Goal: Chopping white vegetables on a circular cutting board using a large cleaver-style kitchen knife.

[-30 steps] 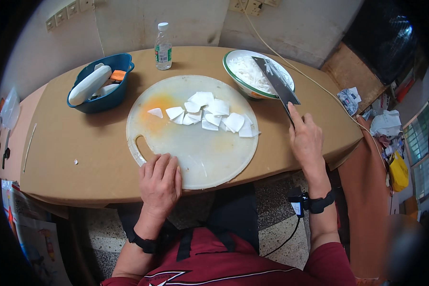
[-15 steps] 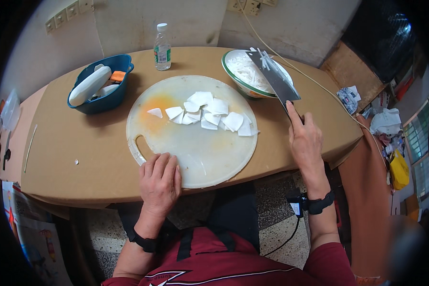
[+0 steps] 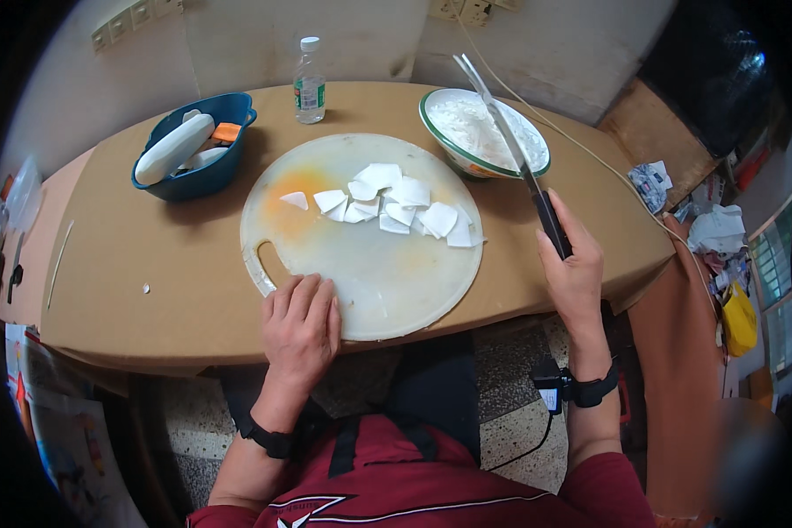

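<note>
My right hand (image 3: 575,255) grips the black handle of a cleaver (image 3: 512,145), its blade seen nearly edge-on and tilted above the bowl. A few pale strips (image 3: 472,72) cling near the blade's far end. Below it, the green-rimmed white bowl (image 3: 428,121) holds a heap of white shreds (image 3: 475,123). With closed fingers, my left hand (image 3: 301,324) holds the near left rim of the round cutting board (image 3: 352,282), close to its handle slot. Thin white slices (image 3: 411,191), which look like radish, lie in a loose pile across the board's far half, beside an orange stain.
Back left stands a blue basin (image 3: 198,183) with a long peeled white radish (image 3: 174,150) and an orange piece (image 3: 226,132). A clear bottle (image 3: 309,88) stands behind the board. A pale cable (image 3: 581,151) crosses the table's right side. Tan cloth (image 3: 185,299) covers the table.
The cleaver has turned from its flat side to nearly edge-on over the bowl. Most shreds that lay on the blade are off it. My left hand stays at the board's rim.
</note>
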`<state>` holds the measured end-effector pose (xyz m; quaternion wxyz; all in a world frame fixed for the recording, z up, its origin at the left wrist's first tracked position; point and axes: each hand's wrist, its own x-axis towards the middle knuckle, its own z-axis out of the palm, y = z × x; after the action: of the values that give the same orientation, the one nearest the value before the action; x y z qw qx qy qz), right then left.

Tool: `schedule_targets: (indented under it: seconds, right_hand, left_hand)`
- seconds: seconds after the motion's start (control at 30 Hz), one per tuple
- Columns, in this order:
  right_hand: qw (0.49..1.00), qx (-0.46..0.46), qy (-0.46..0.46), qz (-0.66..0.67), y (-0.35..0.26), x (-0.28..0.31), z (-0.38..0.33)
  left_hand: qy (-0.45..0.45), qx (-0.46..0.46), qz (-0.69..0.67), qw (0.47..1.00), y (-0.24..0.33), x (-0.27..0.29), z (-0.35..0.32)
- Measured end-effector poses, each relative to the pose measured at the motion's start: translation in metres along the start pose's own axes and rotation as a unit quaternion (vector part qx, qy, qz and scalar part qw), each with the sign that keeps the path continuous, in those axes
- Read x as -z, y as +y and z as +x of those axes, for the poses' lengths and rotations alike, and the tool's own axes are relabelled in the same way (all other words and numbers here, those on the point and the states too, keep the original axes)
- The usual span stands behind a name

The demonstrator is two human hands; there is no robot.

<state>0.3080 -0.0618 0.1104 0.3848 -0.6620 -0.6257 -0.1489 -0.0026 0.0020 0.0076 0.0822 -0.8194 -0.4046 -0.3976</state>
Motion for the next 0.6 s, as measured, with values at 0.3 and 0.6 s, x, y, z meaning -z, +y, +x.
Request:
schedule_targets:
  seconds: [0.3, 0.6]
  right_hand:
    - [0.876, -0.244, -0.057, 0.412, -0.026, 0.003, -0.025]
    - [0.704, -0.314, -0.074, 0.632, -0.058, -0.032, -0.068]
  left_hand:
    - [0.003, 0.006, -0.003, 1.0, 0.001, 0.001, -0.001]
    - [-0.102, 0.057, -0.317, 0.941, 0.035, 0.011, 0.01]
